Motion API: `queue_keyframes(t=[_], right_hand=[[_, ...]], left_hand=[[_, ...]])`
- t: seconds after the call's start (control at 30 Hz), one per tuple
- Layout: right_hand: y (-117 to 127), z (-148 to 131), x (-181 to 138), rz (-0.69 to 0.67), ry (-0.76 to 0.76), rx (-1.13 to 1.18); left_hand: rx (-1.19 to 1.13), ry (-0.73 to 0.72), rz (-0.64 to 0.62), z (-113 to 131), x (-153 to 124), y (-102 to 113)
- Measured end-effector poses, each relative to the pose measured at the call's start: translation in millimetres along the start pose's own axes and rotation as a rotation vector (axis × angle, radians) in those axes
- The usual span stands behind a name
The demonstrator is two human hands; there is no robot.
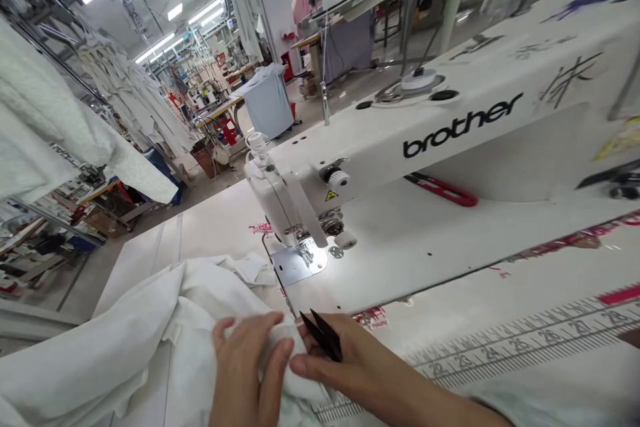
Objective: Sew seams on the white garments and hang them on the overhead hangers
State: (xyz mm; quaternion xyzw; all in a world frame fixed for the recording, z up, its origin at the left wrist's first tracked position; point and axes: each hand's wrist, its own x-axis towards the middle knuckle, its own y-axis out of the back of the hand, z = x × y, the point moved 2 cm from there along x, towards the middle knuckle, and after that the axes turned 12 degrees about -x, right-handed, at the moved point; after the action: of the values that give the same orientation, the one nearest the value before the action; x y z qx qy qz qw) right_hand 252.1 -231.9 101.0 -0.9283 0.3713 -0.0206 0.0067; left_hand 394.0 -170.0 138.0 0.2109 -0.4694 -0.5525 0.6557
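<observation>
White cloth (200, 307) lies in folds on the sewing table, left of and in front of the sewing machine (350, 167). My left hand (250, 367) is closed on the cloth's right part, thumb and fingers bent around it. Close beside it, my right hand (345, 360) holds black thread snips (323, 335), their two pointed blades apart and aimed up and to the left. The fingertips of my right hand meet the cloth edge; some are hidden behind the snips. Behind my hands, the lit needle area (307, 250) has no cloth under it.
A red cutter (445, 190) lies on the machine bed under the arm. A printed ruler scale (520, 343) runs along the table's front. Red thread scraps (373, 317) lie near the bed edge. White cloth (75, 107) hangs at left; other work tables stand beyond.
</observation>
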Motion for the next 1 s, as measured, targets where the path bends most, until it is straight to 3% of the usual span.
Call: queue_keyframes(t=[0.1, 0.27, 0.4, 0.7, 0.83, 1.0], right_hand=[[6.3, -2.7, -5.8, 0.023, -0.032, -0.099], [17.1, -5.7, -15.3, 0.113, -0.073, -0.342], [11.1, -6.5, -11.4, 0.094, -0.026, -0.275], [1.3, -9.0, 5.2, 0.198, 0.064, -0.303], [1.3, -11.7, 8.4, 0.166, 0.106, -0.371], [3.2, -8.0, 3.2, 0.202, 0.030, -0.231]], left_hand=[[-0.416, 0.231, -0.106, -5.5, 4.4, -9.3], [-0.800, 0.644, -0.066, -15.6, 6.8, -13.1], [-1.064, 0.813, -0.034, -19.1, 5.2, -13.8], [-1.294, 0.798, -0.082, -16.4, 5.3, -15.4], [-1.254, 0.798, -0.106, -18.2, 2.3, -14.9], [-1.032, 0.752, -0.061, -16.2, 1.4, -8.9]])
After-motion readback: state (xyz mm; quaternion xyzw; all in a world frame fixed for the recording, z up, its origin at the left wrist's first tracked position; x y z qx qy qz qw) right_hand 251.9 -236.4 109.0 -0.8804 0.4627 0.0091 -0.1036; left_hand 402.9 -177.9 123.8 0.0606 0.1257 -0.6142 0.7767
